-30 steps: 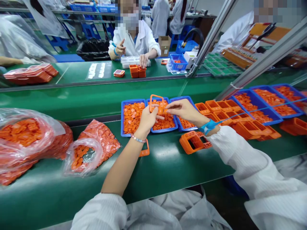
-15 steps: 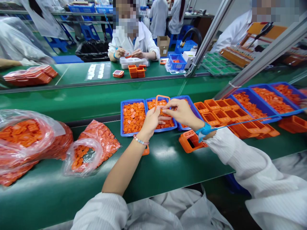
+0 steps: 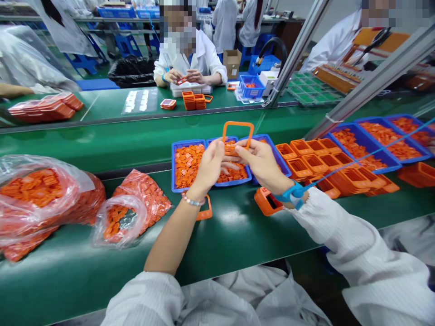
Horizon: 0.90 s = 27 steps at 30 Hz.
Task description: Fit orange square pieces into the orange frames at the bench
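Note:
Both my hands hold one orange plastic frame [image 3: 238,123] upright above the blue trays. My left hand [image 3: 211,164] pinches its lower left side, the other fingers stretched out below. My right hand [image 3: 261,162] grips its lower right side with thumb and fingers. My fingers partly hide the frame's lower edge. Behind and below them, a blue tray [image 3: 234,183] holds small orange pieces, and a second blue tray [image 3: 174,167] of such pieces stands to its left. A loose orange frame [image 3: 205,214] lies on the green table beside my left wrist. A small stack of orange frames [image 3: 267,202] sits under my right wrist.
Stacked orange frames [image 3: 314,164] and more blue trays [image 3: 387,163] stand to the right. Clear bags of orange pieces [image 3: 149,194] lie at the left. A blue cord [image 3: 367,158] runs from my right wristband. Across the table a person in white [image 3: 210,54] handles orange parts.
The orange frame has shifted slightly right and up, and turned to face me more squarely. My right hand has moved from fingertips at its middle to a grip on its right side.

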Each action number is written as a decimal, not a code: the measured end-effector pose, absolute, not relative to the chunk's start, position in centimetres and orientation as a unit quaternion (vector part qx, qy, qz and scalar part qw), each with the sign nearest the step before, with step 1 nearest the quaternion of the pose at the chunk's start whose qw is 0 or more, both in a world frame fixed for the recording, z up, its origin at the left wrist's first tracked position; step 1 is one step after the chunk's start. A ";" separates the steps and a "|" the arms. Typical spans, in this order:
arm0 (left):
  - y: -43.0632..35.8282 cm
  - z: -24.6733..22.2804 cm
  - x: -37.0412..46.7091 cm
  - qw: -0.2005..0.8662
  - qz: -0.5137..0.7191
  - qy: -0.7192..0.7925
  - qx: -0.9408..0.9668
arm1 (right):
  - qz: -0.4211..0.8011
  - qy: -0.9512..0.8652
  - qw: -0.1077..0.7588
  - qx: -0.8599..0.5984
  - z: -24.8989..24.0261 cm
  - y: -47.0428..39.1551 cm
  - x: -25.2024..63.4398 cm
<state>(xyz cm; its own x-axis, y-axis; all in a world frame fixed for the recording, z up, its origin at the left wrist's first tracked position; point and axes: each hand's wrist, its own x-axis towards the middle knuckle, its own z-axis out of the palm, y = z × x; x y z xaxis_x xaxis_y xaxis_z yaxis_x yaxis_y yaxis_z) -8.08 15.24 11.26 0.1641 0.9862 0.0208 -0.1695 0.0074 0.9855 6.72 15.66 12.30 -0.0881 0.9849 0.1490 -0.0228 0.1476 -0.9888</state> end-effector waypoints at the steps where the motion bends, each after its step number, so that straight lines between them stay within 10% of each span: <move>1: 15.6 11.3 -8.9 0.527 0.501 0.450 0.519 | 0.490 -0.537 0.532 -0.435 12.7 15.2 7.1; 8: 18.9 8.9 -15.5 0.117 0.197 0.742 0.630 | 0.507 -0.556 0.499 -0.430 13.9 11.5 10.0; 27: 19.8 7.0 -15.5 0.118 0.043 0.753 0.646 | 0.525 -0.534 0.447 -0.489 12.8 9.4 12.3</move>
<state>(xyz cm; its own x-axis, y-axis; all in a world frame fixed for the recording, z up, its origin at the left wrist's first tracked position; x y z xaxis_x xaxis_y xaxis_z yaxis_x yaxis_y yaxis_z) -15.50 19.81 6.98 -0.1369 0.9830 -0.1223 0.9626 0.1612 0.2177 12.27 9.39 12.77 -0.1209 0.9920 -0.0354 0.0532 -0.0291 -0.9982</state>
